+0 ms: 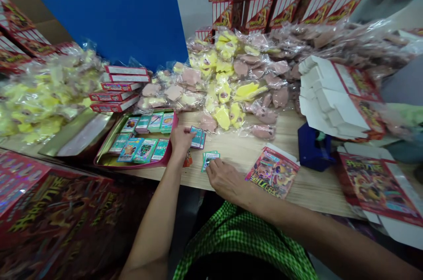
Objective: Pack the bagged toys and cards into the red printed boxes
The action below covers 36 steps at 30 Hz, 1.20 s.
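Observation:
My left hand is by the tin's right edge, its fingers closed on the left side of a few blue trading cards. Just below and to the right, my right hand pinches the lower edge of green-bordered trading cards above the table. An orange card lies partly hidden behind my left wrist. Several stacks of cards stand in two rows inside the open pink-rimmed tin. Right of my right hand lies a flat red printed box.
Bagged yellow and pink plush pieces heap along the back. Small red boxes are stacked behind the tin. A blue holder and white-flapped cartons stand at right. More printed boxes rise against the wall.

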Each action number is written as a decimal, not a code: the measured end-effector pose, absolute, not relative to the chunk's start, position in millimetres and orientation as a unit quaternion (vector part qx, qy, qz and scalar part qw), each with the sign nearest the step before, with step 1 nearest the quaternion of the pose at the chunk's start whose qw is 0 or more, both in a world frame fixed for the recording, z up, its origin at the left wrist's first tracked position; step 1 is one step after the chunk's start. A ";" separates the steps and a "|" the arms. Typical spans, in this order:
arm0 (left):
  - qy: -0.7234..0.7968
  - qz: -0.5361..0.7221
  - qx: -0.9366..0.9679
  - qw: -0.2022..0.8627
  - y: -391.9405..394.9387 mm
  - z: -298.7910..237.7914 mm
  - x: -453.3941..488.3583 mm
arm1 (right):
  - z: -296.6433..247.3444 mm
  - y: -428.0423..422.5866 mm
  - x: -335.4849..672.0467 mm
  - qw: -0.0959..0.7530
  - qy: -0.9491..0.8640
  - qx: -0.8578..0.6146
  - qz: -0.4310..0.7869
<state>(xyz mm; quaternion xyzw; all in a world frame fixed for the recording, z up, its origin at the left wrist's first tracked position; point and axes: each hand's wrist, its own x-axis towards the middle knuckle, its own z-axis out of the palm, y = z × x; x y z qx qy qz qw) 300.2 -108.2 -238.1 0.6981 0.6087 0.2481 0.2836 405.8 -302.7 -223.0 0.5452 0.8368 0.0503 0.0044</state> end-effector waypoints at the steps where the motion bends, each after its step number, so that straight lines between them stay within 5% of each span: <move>1: 0.606 0.263 0.694 0.285 -109.2 -239.3 300.0 | -221.3 -304.3 406.2 -0.002 0.839 0.542 0.046; 11: 0.496 0.437 0.649 0.377 -138.7 -219.2 303.7 | -196.0 -294.4 439.9 -0.104 0.733 0.672 -0.022; 21: 0.288 0.383 0.644 0.596 -206.1 -181.0 367.8 | -143.5 -328.1 549.7 -0.314 0.550 0.774 -0.007; 26: 0.266 0.326 0.628 0.654 -226.7 -179.8 399.1 | -134.5 -353.9 560.8 -0.413 0.544 0.701 -0.203; 32: 0.281 0.380 0.659 0.585 -265.4 -195.4 430.2 | -141.2 -363.9 564.2 -0.316 0.555 0.767 -0.066; 36: 0.349 0.292 0.766 0.454 -290.3 -206.5 436.3 | -142.7 -374.2 585.0 -0.287 0.502 0.815 0.014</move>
